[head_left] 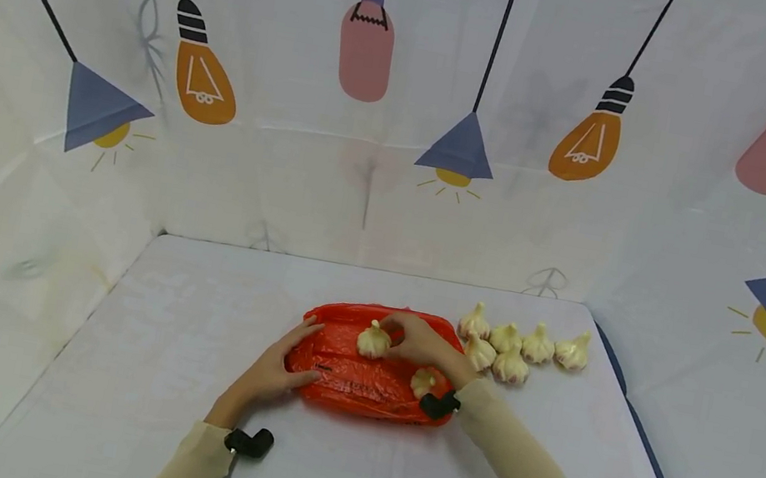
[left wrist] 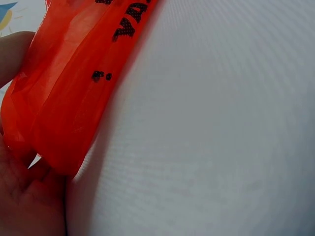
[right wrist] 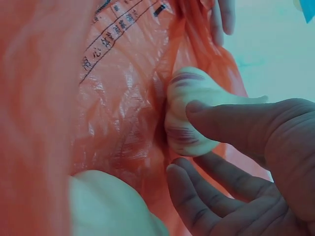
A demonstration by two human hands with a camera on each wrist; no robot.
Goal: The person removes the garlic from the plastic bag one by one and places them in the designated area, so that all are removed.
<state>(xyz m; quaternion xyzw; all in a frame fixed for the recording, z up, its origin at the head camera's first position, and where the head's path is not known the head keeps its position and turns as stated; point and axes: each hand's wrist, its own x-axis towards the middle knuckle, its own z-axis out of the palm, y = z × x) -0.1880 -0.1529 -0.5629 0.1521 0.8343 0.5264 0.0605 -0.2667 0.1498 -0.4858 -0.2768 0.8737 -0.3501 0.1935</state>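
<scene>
A red plastic bag [head_left: 345,372] with black print lies spread as a shallow, rimmed shape on the white table. My right hand [head_left: 422,343] pinches a garlic bulb [head_left: 373,341] over the bag, thumb on one side and fingers on the other. Its stem points toward the palm in the right wrist view. Another garlic bulb [head_left: 423,383] rests in the bag's right part, also visible as a pale bulb [right wrist: 110,204] at lower left there. At the bag's left end, my left hand [head_left: 273,369] holds the edge between thumb and fingers; some fingers are hidden by the plastic.
Several garlic bulbs [head_left: 510,367] stand grouped right of the bag, near the table's back right. The white table [head_left: 126,365] meets a printed cloth backdrop [head_left: 387,214] at the back. Black wrist cameras sit on both wrists.
</scene>
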